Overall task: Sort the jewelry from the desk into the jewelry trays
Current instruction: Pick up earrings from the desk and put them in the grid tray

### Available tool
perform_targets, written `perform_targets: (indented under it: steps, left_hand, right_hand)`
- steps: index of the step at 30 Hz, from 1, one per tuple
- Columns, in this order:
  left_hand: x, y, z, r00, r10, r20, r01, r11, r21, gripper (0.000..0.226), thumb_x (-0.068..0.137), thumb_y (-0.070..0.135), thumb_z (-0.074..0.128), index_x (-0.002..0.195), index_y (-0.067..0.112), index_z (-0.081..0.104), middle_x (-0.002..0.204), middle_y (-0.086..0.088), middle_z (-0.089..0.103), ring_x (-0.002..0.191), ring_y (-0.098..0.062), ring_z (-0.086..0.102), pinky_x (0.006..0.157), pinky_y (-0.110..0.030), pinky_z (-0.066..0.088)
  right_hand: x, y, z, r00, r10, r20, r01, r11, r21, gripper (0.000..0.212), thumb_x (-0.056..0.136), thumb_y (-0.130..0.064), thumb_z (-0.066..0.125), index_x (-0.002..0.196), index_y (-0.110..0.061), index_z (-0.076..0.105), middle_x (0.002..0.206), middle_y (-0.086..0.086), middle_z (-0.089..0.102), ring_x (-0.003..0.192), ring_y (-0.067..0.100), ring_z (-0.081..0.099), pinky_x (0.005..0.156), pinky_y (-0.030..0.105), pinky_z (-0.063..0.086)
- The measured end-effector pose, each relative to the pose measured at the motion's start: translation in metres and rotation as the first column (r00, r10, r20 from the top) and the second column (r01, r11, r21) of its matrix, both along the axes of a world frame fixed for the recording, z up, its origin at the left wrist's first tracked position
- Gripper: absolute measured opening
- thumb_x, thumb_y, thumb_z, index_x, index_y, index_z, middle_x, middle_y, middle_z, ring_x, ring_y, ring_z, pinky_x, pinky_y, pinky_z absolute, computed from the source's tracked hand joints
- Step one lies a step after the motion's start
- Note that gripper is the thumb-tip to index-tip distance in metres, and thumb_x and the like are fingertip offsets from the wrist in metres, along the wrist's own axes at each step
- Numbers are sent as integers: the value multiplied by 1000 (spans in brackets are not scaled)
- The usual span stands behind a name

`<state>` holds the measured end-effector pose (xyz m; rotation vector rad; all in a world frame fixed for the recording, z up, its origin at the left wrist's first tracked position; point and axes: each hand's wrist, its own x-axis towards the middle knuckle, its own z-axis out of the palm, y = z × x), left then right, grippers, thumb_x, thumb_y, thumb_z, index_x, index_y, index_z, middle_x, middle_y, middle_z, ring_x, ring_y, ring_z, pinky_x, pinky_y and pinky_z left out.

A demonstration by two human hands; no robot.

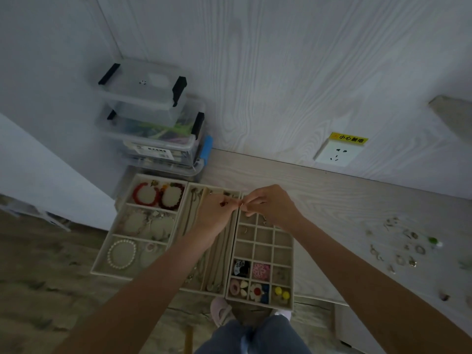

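Three beige, felt-lined jewelry trays sit side by side at the lower centre of the frame on the pale wood-grain bench (pixel 332 200): the left tray (pixel 102 251) holds two red bead bracelets (pixel 158 196) and a white pearl bracelet (pixel 122 254), the middle tray (pixel 217 264) has long channels with thin chains, and the grid tray (pixel 293 251) carries flower-shaped pieces (pixel 260 270) in its near cells. Above the trays, the left hand (pixel 217 210) and right hand (pixel 268 203) meet, each grip pinching a tiny piece (pixel 241 204) (too small to identify). Loose rings and earrings (pixel 406 249) lie scattered at right on the bench, and stacked clear plastic boxes (pixel 150 118) stand at upper left.
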<state>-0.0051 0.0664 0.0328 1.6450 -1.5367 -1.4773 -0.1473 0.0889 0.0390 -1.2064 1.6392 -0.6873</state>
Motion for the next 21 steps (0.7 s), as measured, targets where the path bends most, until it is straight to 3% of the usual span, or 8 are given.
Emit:
perform_targets:
  steps: [3,6,8,11,16,19,21]
  left_hand:
    - [0,1,-4,1000,2,21,-1,999,-41,14,90,15,59,84,13,71,74,-5,62,64,-7,50,55,-13,33]
    - [1,2,-7,1000,-2,18,3,999,-53,14,89,16,60,86,11,73,72,3,61,64,2,50,54,-2,37]
    - [2,2,-9,1000,-8,17,9,999,-51,15,89,17,60,89,10,73,71,10,60,66,4,51,55,2,37]
    - [3,2,-12,1000,-22,20,23,999,-44,15,90,18,61,86,11,73,68,14,58,66,6,50,54,5,34]
    - [3,2,-19,999,-43,31,45,997,-55,14,89,16,61,89,9,73,76,5,62,68,6,49,56,5,34]
    - [5,0,-25,994,-79,72,85,994,-73,15,90,20,60,85,11,71,83,-5,65,65,5,48,55,3,34]
    - [6,-1,-27,988,-103,116,111,992,-67,17,91,21,58,86,12,71,83,-3,64,65,6,48,55,0,33]
  right_hand:
    - [2,-1,-1,998,-64,17,63,998,21,11,77,-7,75,87,-3,74,48,-14,64,49,-5,62,49,3,40]
    - [3,2,-4,993,-114,27,113,993,22,12,75,-5,75,86,-2,73,48,-14,64,50,-3,63,51,1,41]
    - [4,4,-6,992,-124,10,124,992,14,8,75,-5,75,82,-5,73,53,-10,67,52,-3,64,56,2,43]
    - [5,6,-9,991,-128,-37,127,992,-12,6,75,-3,74,80,-7,73,72,8,73,52,-5,62,58,4,46]
    - [7,9,-15,971,-39,-235,22,997,-76,10,79,-10,73,89,-8,74,82,1,70,64,-5,57,61,0,42]
    - [4,11,-24,930,-29,-366,11,999,-50,10,82,-14,69,91,-11,73,89,1,72,79,10,65,70,16,49]
    - [4,13,-30,899,-8,-438,3,1000,-11,12,84,-14,65,94,-15,72,94,0,72,88,14,66,74,23,51]
